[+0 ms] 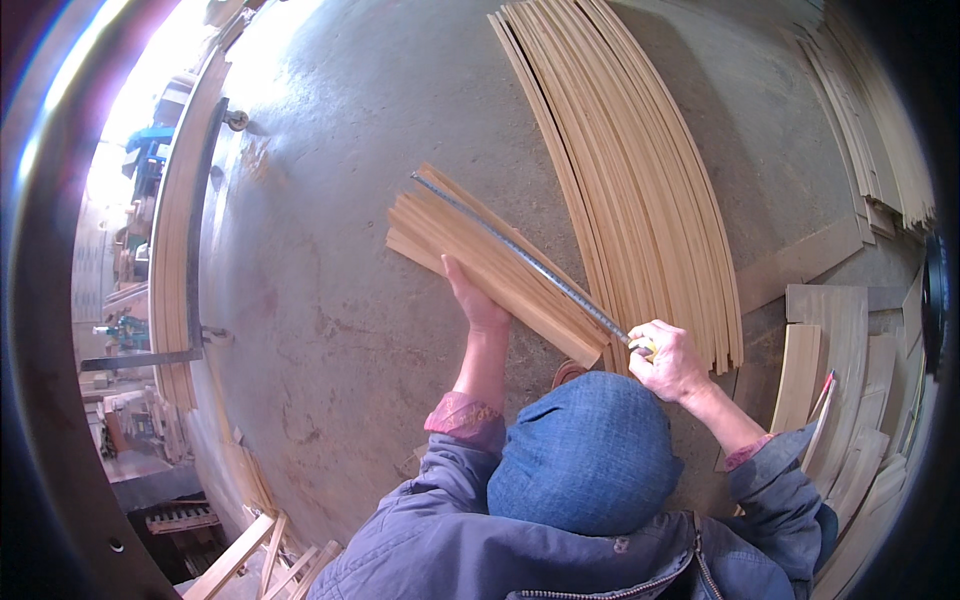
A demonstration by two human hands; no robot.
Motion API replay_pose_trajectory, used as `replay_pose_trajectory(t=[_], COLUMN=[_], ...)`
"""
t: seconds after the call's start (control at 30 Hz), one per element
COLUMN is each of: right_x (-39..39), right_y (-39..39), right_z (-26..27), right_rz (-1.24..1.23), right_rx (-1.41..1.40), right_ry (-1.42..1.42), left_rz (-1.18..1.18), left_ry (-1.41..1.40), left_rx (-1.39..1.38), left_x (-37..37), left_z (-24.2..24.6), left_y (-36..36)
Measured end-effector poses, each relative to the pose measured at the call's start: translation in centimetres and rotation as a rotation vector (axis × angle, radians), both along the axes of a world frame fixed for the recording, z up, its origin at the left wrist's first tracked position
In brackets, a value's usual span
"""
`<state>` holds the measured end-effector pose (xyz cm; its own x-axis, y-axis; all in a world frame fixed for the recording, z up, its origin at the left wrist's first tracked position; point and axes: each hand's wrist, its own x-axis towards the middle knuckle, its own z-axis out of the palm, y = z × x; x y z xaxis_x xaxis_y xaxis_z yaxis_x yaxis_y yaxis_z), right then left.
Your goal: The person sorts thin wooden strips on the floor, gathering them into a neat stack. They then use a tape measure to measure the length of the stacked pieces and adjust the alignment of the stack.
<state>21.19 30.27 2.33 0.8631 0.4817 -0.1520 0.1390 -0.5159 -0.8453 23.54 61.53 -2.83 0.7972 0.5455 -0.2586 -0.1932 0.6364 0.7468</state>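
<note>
A short bundle of wooden strips (pixel 510 285) slants across the concrete floor in front of me. My left hand (pixel 480 300) grips its near long side, thumb up along the wood and the other fingers hidden. In my right hand (pixel 667 360) is a yellow tape measure (pixel 643 349), mostly covered by my fingers. Its metal blade (pixel 525 259) is drawn out along the top of the bundle, and the tip lies near the far left end. My raised knee in blue denim (pixel 585 457) is just below the bundle.
A long stack of wooden strips (pixel 637 187) lies beyond my right hand. Loose boards (pixel 825 375) and a red-tipped pencil-like stick (pixel 823 394) are at the right. At left, more strips rest on a wheeled rack (pixel 176 225). Wooden slats (pixel 232 555) stand at lower left.
</note>
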Motion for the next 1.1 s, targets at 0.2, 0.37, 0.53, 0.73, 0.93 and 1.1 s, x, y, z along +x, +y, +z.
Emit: replay_pose_trajectory(t=[0.2,0.37,0.53,0.73,0.93,1.1], right_x=[-0.2,-0.5,-0.6,-0.9,-1.2,-1.4], right_y=[0.3,0.4,0.5,0.3,0.8,1.5], right_z=[1.1,1.9,1.8,1.6,1.5,1.2], right_rz=[0.007,0.044,0.060,0.076,0.104,0.086], right_rx=[0.030,-0.014,-0.029,-0.075,-0.053,-0.155], right_ry=[0.061,0.083,0.066,0.035,-0.141,-0.107], left_rz=[0.020,-0.041,-0.011,-0.079,0.056,-0.022], left_ry=[-0.090,-0.151,-0.079,-0.142,-0.034,-0.040], left_rx=[-0.021,-0.047,-0.013,-0.088,0.048,0.266], left_x=[-0.5,-0.4,-0.2,-0.4,-0.3,-0.1], left_z=[-0.5,0.2,0.6,0.0,0.0,0.3], left_y=[0.0,-0.7,-1.0,-0.2,-0.1,0.2])
